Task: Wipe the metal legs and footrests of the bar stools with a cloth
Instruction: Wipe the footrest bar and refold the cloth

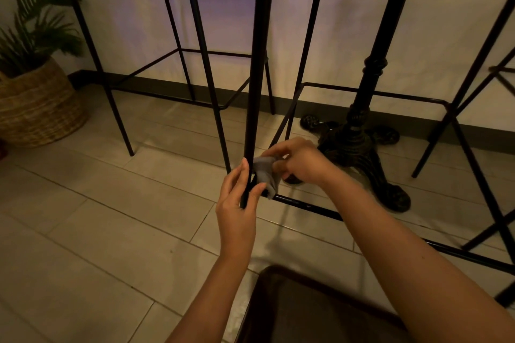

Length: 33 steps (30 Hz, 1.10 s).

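Note:
A black metal stool leg [257, 69] runs down the middle of the view to its footrest bar [312, 207] near the floor. My left hand [237, 203] grips the lower end of that leg, thumb on one side and fingers on the other. My right hand [298, 160] pinches a small grey cloth [266, 171] just to the right of the leg, at the corner where the leg meets the footrest. The cloth hangs bunched and touches the leg.
A second black stool frame [195, 36] stands behind on the left, another stool's legs [473, 108] at the right. An ornate cast-iron table base [359, 145] sits right behind my right hand. A wicker planter [36, 108] is far left. A dark seat [306, 312] lies below my arms.

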Available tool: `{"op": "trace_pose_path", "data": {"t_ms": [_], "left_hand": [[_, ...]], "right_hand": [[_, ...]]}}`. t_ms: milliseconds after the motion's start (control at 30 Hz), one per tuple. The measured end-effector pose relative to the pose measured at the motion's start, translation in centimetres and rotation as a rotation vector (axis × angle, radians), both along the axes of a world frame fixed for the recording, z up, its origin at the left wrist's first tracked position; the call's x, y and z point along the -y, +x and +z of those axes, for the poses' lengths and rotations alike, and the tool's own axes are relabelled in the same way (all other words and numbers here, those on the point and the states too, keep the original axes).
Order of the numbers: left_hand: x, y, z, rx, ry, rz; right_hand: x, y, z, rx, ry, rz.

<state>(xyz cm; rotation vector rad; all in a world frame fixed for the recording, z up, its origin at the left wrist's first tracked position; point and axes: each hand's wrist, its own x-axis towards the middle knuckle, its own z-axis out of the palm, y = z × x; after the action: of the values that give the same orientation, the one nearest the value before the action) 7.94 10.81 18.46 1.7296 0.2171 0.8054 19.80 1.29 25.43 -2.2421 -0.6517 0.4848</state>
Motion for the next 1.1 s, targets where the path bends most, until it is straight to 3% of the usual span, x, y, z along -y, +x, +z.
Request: {"op": "trace_pose_path", "data": {"t_ms": [133,233,333,633,1100], "left_hand": [[0.2,-0.1,0.2,0.008,-0.003,0.001],[0.1,-0.3,0.3,0.001,0.022,-0.004],[0.0,-0.4,0.3,-0.007,0.054,-0.005],[-0.2,-0.5,-0.1,-0.019,0.067,-0.019],[1.1,-0.7,-0.3,-0.026,-0.01,-0.026]], "right_hand": [[-1.1,0.5,-1.5,0.074,-0.094,0.084],[-1.4,0.1,-2.7,0.339,-0.226,0.122],[-0.9,-1.4,-2.6,0.435,-0.13,0.153],[0.7,-3.0,-2.6,0.382,-0.049,0.192],[6.2,-4.1,-0.3,0.369,-0.214,0.273]]}}
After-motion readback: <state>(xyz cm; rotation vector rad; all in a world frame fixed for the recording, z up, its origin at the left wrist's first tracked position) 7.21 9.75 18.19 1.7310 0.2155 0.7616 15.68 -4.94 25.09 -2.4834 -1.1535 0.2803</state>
